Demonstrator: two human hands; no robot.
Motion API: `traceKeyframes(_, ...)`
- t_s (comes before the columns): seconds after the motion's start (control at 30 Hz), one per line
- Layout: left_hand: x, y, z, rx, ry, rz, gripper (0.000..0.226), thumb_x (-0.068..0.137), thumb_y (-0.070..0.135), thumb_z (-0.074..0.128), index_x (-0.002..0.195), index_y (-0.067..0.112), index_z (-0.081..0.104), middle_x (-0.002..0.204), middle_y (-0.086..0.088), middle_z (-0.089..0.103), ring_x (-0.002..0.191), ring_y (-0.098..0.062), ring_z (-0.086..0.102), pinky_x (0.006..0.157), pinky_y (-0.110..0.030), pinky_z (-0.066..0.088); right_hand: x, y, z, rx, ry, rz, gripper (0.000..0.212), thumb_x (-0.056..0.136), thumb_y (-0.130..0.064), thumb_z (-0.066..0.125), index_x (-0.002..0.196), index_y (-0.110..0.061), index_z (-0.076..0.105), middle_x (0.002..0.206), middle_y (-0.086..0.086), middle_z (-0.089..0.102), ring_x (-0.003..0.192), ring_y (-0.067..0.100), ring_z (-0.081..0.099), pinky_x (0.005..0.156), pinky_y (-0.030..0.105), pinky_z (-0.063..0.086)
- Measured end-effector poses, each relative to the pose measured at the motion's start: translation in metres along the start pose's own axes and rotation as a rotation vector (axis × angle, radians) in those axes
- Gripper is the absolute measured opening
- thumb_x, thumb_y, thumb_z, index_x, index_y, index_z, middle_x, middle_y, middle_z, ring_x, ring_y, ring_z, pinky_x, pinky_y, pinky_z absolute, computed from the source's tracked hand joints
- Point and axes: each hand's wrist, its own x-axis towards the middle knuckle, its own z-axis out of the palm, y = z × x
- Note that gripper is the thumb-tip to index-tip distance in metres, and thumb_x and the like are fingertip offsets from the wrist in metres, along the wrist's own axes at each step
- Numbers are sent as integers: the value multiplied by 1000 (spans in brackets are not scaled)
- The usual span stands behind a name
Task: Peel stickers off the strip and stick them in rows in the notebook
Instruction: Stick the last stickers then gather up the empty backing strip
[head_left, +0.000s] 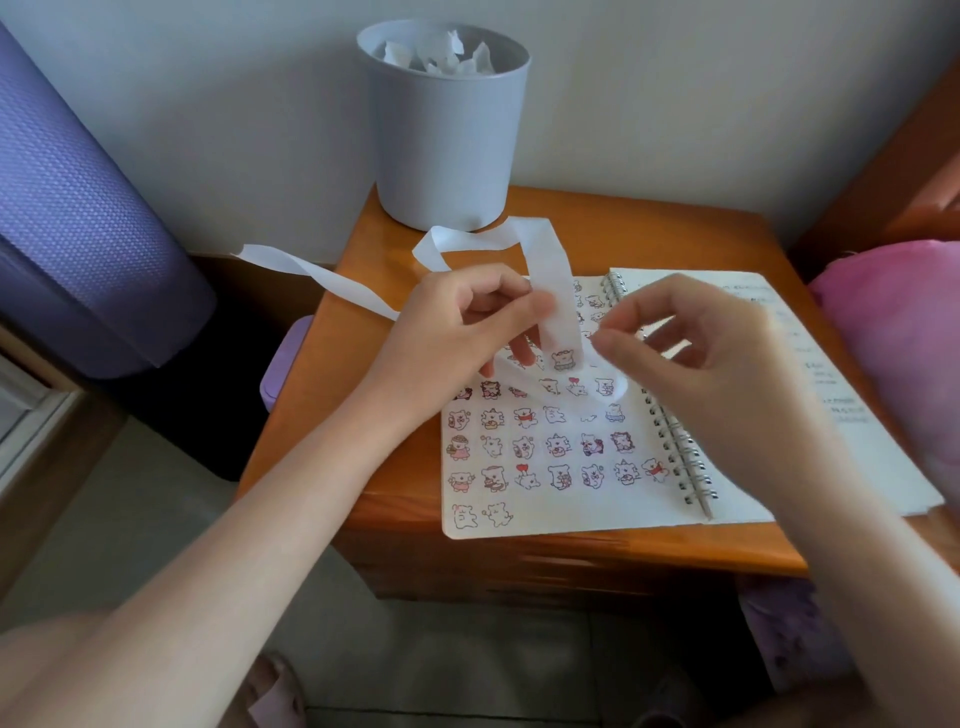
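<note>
Pale floor lies nearest, under both forearms, and beyond it the tabletop (675, 228) carries an open spiral notebook (545, 522). Its left page is filled with rows of small cartoon stickers (558, 475). The nearest row has only two, at the left, so the next gap seems to be just beside them.

Over the middle of the page the left hand (447, 327) has its grip clamped on the strip (550, 270), thumb in front and fingers behind, just above the sticker (563, 358) at its lower end. The right hand (691, 353) hangs just beside that end, thumb and forefinger tips drawn close together at the strip's edge. Blur hides whether this grip is on the sticker's rim or a little apart from it.

The strip is thin, limp backing paper. It looks to weigh next to nothing, it loops and twists freely, and its spent tail trails off the tabletop's left edge. It probably needs holding taut close to the sticker, as the left hand has it, or it will bend away under a picking nail. The sticker looks flimsy and likely to curl, crease or cling to itself. I judge the best hold to be a light pinch at one edge, touching as little glue as possible.

Farther back a grey bin (447, 145) holds paper scraps (441, 54), against the wall.
</note>
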Motion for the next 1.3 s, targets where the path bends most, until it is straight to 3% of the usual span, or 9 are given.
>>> traceKeyframes(0.17, 0, 1, 0, -13, 10, -9, 16, 91, 23, 61, 86, 10, 68, 71, 6, 70, 63, -8, 66, 48, -22, 45, 3, 3, 4, -12, 13, -44, 11, 79, -30, 71, 88, -29, 64, 82, -14, 68, 77, 7, 62, 67, 28, 52)
traceKeyframes(0.4, -2, 3, 0, -9, 16, 13, 16, 93, 22, 58, 85, 12, 67, 72, 2, 70, 64, -10, 67, 48, -23, 45, 4, 3, 13, 13, 9, -74, 9, 77, -17, 75, 83, -21, 68, 75, -11, 68, 73, 7, 61, 62, 14, 45)
traceKeyframes(0.6, -3, 5, 0, -14, -12, 7, 22, 93, 27, 56, 85, 11, 69, 70, 7, 70, 63, -7, 65, 49, -19, 45, 6, 3, 12, 98, 58, -52, 9, 77, -17, 76, 81, -23, 71, 72, -12, 70, 71, 7, 63, 63, 20, 48)
traceKeyframes(0.73, -3, 6, 1, -8, -40, -13, 14, 87, 25, 64, 84, 13, 70, 64, 12, 68, 59, -2, 63, 52, -7, 41, 5, 3, 13, 101, 60, -52, 10, 77, -17, 76, 84, -22, 71, 73, -12, 70, 70, 7, 65, 66, 23, 52)
traceKeyframes(1.17, -3, 5, 2, 2, -42, 0, 10, 85, 25, 66, 81, 17, 70, 64, 13, 67, 63, -3, 64, 54, -7, 41, 4, 3, 15, 11, 60, -81, 7, 79, -16, 74, 84, -20, 71, 71, -14, 67, 70, 6, 61, 63, 19, 49)
traceKeyframes(1.3, -3, 4, 2, -3, -36, -5, 11, 85, 25, 67, 81, 16, 70, 64, 13, 67, 62, -3, 64, 53, -7, 41, 3, 2, 15, -72, 65, -104, 8, 81, -18, 72, 82, -24, 67, 73, -16, 63, 72, 4, 57, 63, 11, 42)
